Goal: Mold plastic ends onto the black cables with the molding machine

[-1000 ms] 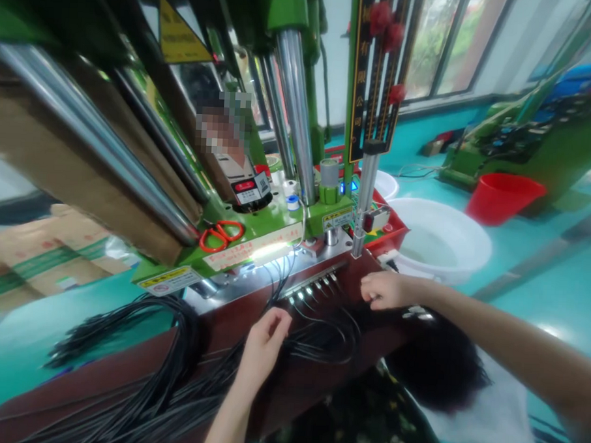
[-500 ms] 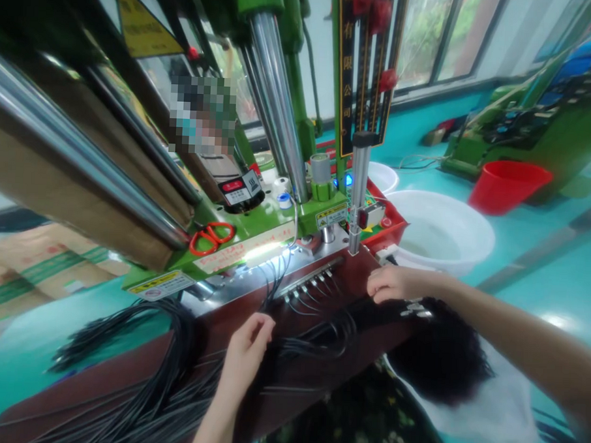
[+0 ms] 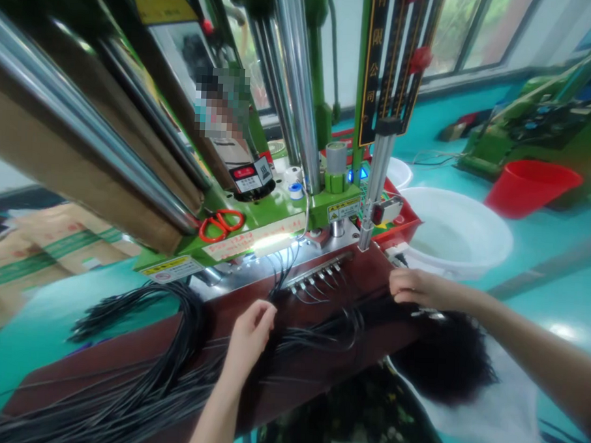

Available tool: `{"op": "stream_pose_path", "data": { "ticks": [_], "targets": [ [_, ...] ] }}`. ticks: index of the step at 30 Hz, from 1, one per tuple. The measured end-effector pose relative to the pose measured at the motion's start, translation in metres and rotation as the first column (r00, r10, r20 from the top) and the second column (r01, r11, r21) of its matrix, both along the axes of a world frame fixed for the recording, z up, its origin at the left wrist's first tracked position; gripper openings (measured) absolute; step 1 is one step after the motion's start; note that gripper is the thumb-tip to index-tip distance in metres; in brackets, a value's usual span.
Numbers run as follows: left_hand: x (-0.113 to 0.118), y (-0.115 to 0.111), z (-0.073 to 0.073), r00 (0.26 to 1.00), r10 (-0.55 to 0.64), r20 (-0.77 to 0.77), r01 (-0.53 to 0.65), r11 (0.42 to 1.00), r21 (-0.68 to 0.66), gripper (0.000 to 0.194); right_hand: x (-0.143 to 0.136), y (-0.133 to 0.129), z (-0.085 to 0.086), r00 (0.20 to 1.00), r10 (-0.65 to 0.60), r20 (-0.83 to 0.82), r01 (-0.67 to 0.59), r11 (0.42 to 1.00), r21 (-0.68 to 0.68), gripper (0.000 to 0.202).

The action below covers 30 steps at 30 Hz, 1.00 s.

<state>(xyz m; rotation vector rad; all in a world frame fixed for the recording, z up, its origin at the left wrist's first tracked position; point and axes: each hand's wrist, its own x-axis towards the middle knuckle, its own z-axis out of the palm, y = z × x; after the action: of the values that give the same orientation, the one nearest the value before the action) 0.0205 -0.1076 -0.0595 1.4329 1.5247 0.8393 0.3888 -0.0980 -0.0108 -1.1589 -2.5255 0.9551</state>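
Note:
My left hand (image 3: 252, 334) is closed in a loose pinch over the brown tabletop (image 3: 299, 372), beside the looped black cables (image 3: 320, 333). Whatever lies between its fingers is hidden. My right hand (image 3: 413, 288) is curled closed at the table's right end, just above the near end of a thick black cable bundle (image 3: 451, 359); its grip is too blurred to make out. Between and beyond my hands, a metal bar fixture (image 3: 317, 271) carries a row of small metal ends with thin black leads. More black cables (image 3: 172, 353) spread across the table's left side.
A green press (image 3: 286, 208) with steel columns stands behind the table, with orange-handled scissors (image 3: 221, 226) on its base. To the right are a red crate (image 3: 397, 232), a white tub (image 3: 461, 235) and a red bucket (image 3: 532, 186). Cardboard boxes (image 3: 64, 250) lie at left.
The whole view has shifted, so the press and table appear farther right. My right hand appears slightly farther right, while my left hand keeps nearly its place in view, both still curled.

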Motion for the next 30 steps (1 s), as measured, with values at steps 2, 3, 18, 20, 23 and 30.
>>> {"op": "stream_pose_path", "data": {
  "ticks": [2,3,18,20,23,30],
  "targets": [
    [0.001,-0.001,0.003,1.000,-0.014,0.021,0.014,1.000,-0.020,0.027,0.001,0.003,-0.004,1.000,-0.024,-0.009,0.024,1.000,-0.001,0.030],
    [0.002,-0.002,0.005,0.999,-0.022,0.040,0.023,0.999,-0.024,0.027,0.003,0.004,-0.005,0.999,-0.034,-0.024,0.034,0.999,-0.016,0.030],
    [-0.012,0.039,0.008,0.995,0.088,-0.048,-0.075,0.972,0.223,0.023,0.020,-0.041,-0.009,0.967,-0.252,0.035,0.246,0.960,0.134,0.020],
    [-0.012,0.039,0.004,0.995,0.065,-0.073,-0.047,0.973,0.225,0.023,0.018,-0.051,-0.011,0.971,-0.221,0.086,0.207,0.967,0.148,0.022],
    [-0.010,0.038,0.003,0.996,0.038,-0.081,-0.018,0.971,0.240,0.022,0.012,-0.056,-0.015,0.967,-0.209,0.145,0.168,0.952,0.257,0.025],
    [-0.009,0.035,0.004,0.996,0.023,-0.090,0.000,0.968,0.252,0.020,-0.005,-0.050,-0.008,0.914,-0.140,0.380,0.007,0.944,0.331,0.020]
  ]
}}
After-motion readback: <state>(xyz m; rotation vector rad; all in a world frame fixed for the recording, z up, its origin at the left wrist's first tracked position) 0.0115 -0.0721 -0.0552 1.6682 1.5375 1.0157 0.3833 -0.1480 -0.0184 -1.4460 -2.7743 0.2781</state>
